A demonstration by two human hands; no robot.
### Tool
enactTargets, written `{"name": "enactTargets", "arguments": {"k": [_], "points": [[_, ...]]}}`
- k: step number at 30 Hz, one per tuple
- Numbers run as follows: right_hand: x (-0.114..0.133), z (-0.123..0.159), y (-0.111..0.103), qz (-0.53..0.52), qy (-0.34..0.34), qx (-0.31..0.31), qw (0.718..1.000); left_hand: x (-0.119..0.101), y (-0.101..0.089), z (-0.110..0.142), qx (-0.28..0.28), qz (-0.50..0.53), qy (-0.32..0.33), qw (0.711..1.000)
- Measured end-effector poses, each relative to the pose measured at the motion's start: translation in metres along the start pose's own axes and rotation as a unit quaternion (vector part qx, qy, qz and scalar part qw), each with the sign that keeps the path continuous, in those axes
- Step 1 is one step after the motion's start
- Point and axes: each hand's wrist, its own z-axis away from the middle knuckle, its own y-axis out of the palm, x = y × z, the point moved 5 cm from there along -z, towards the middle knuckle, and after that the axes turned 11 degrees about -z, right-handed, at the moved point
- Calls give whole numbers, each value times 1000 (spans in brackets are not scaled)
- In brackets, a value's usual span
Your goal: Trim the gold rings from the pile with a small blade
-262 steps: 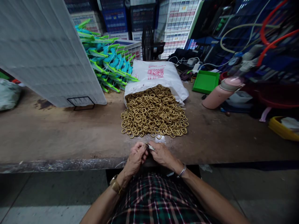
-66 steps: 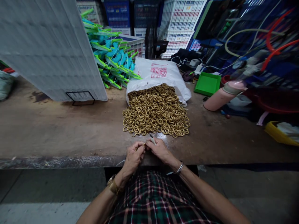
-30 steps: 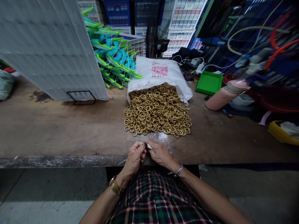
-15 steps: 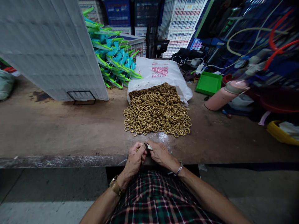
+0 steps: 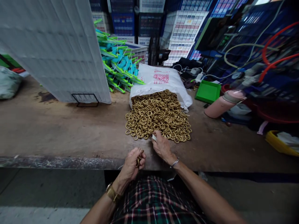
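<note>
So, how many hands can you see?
2. The left hand is near the front edge of the table, curled around some gold rings. The right hand is at the ring pile, holding something white. No others show.

The left hand (image 5: pixel 133 161), fingers curled, holds rings (image 5: pixel 138 161) near the front edge of the bench (image 5: pixel 70 133). The right hand (image 5: pixel 163 147) holds a white tool (image 5: pixel 154 137) at the near edge of the pile (image 5: pixel 156 116) of rings; contact with the pile is unclear. The pile extends from the open mouth of the bag (image 5: pixel 161 79). The tray (image 5: pixel 207 92) and bottle (image 5: pixel 220 106) are located to its right.
</note>
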Motion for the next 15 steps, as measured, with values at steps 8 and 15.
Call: {"name": "enactTargets", "arguments": {"k": [8,15], "points": [[3,-23,4,22,-25,-4,999,1,-3,-2,2,18,-2,1000],[-11,-19,-2,12,-2,8,1000,-7,-25,-7,-54,134,-34,989]]}}
